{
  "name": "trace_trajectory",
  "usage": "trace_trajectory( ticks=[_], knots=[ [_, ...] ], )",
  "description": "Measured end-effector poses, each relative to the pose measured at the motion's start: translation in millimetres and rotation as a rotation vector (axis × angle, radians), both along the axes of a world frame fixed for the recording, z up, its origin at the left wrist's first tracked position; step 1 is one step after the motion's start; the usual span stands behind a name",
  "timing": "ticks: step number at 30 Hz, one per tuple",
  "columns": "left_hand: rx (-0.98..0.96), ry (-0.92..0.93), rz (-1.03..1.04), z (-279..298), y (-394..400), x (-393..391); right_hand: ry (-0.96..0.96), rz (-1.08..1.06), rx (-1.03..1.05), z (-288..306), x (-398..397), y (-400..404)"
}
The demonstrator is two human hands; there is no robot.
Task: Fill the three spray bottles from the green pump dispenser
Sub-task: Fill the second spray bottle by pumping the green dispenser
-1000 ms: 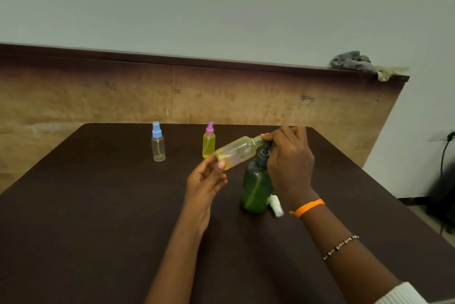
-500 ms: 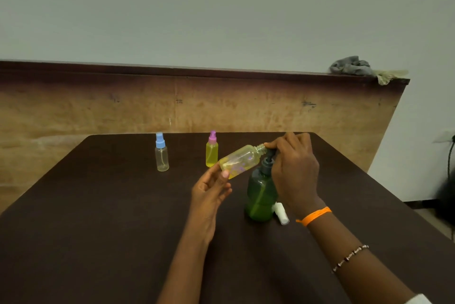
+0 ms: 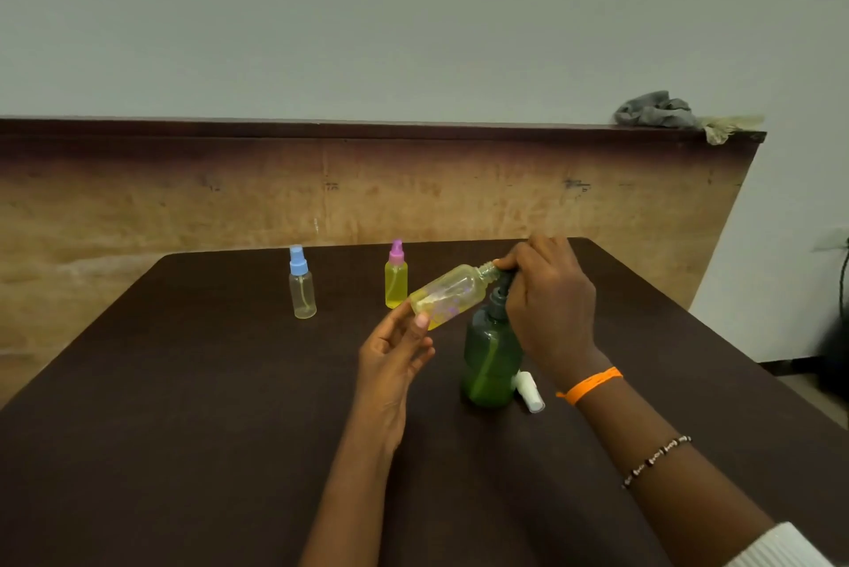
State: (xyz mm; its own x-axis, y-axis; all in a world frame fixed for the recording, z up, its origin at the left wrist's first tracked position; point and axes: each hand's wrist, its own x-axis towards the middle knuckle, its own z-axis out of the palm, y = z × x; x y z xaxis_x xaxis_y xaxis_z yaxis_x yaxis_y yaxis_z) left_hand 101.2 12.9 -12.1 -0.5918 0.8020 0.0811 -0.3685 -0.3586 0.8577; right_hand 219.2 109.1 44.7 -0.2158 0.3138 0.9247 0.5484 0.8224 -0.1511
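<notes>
Pinching the base of an uncapped spray bottle (image 3: 448, 294), the left hand (image 3: 394, 360) is tilting its open neck up to the nozzle of the green pump dispenser (image 3: 490, 357). The right hand (image 3: 549, 311) is curling over the pump head, apparently pressing it. A white spray cap (image 3: 529, 391) is lying beside the dispenser on the dark worktop (image 3: 183, 406); the pink-capped bottle (image 3: 396, 279) and blue-capped bottle (image 3: 302, 286) are standing farther back.

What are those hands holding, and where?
The left hand pinches the uncapped spray bottle by its base; the right hand grips the green pump dispenser head.
</notes>
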Motion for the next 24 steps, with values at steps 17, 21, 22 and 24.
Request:
trace_trajectory(
  ticks=[17,21,22,24],
  knots=[
    [0.002,-0.03,-0.019,3,-3,5,-0.077,-0.04,0.045,12,-3,3],
    [0.014,-0.032,-0.014,4,-2,4,0.069,-0.04,0.051,-21,-3,-5],
    [0.016,-0.036,-0.01,4,-3,3,0.081,-0.047,0.049,-26,-3,-5],
    [0.015,-0.047,-0.003,3,-4,4,0.078,-0.055,0.037,-26,-5,-4]
  ],
)
